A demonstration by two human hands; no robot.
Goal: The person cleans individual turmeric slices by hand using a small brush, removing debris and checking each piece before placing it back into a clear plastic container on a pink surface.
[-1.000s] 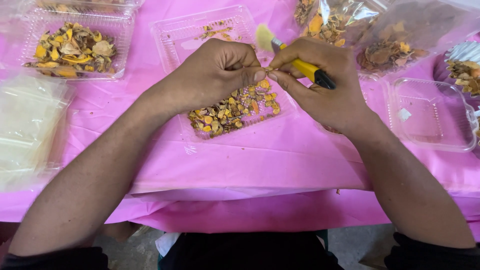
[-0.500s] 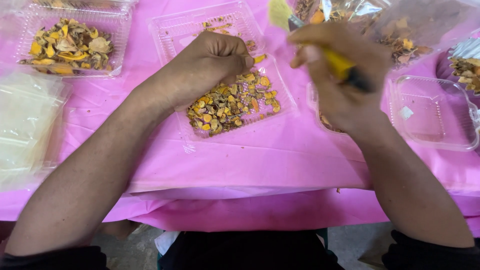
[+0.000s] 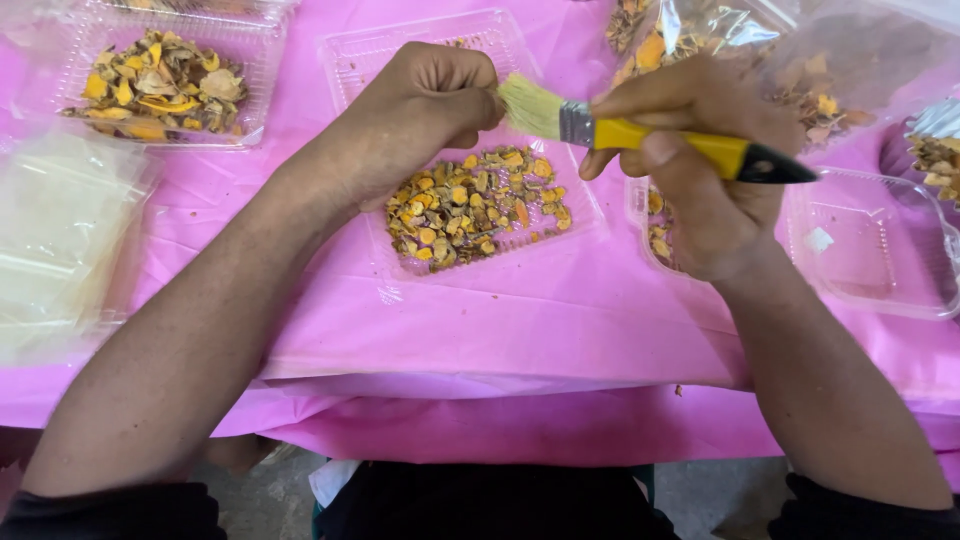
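1. Pink tablecloth (image 3: 520, 330) carries three clear trays (image 3: 560, 215).
2. Left hand (image 3: 430, 100), fisted, contents hidden, hovers above one tray.
3. Right hand (image 3: 700, 160) clamps one yellow-handled brush (image 3: 640, 132), bristles touching the left fist.

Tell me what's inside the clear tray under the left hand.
The clear tray holds small yellow-orange dried pieces heaped toward its near end. The left hand covers its far part, so what lies there is mostly hidden.
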